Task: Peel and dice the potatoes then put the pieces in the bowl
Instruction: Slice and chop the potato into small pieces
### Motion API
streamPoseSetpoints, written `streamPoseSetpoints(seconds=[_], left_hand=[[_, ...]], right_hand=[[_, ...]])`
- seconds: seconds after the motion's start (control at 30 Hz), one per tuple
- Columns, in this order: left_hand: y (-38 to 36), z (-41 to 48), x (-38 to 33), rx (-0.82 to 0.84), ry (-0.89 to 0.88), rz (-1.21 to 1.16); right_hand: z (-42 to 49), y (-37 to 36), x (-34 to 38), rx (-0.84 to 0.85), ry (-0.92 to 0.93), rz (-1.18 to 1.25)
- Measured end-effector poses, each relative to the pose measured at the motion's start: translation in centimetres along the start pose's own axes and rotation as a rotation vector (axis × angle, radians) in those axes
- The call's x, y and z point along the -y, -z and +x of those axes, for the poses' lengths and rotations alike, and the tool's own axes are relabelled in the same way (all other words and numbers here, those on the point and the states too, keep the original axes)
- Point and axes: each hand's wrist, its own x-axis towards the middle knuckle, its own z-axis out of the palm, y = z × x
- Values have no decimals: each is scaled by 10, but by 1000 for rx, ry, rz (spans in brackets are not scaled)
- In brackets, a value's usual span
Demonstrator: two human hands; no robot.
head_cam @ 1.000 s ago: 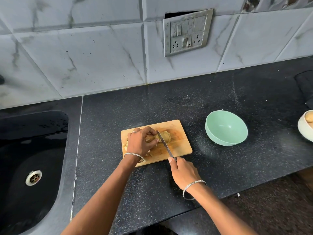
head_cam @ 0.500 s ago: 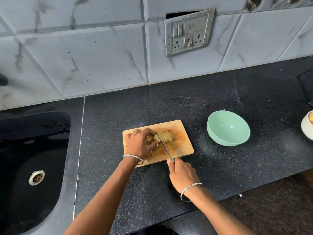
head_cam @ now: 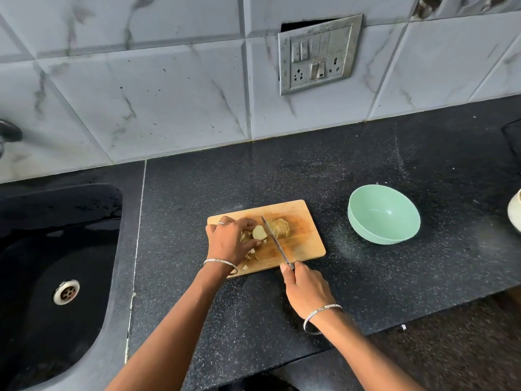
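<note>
Since a moment ago the left hand (head_cam: 229,241) has drawn back toward the board's left end, baring a cut slice. Nearest the tabletop's (head_cam: 366,292) front edge, the right hand (head_cam: 306,289) is wrapped tightly round the knife (head_cam: 276,240) handle, blade slanting across the cutting board (head_cam: 306,241). The left hand's curled fingers pin the potato (head_cam: 269,230) mid-board, small diced pieces (head_cam: 249,253) beside it. Farther right stands the green bowl (head_cam: 384,215), well apart.
</note>
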Motion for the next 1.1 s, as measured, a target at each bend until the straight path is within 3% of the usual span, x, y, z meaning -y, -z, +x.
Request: streamPoseSetpoints(seconds=[0.6, 1.1], left_hand=[[2, 7, -15, 15, 59, 61], [3, 10, -18, 45, 157, -69]], right_hand=[[5, -5, 7, 16, 9, -15], [2, -1, 7, -65, -6, -122]])
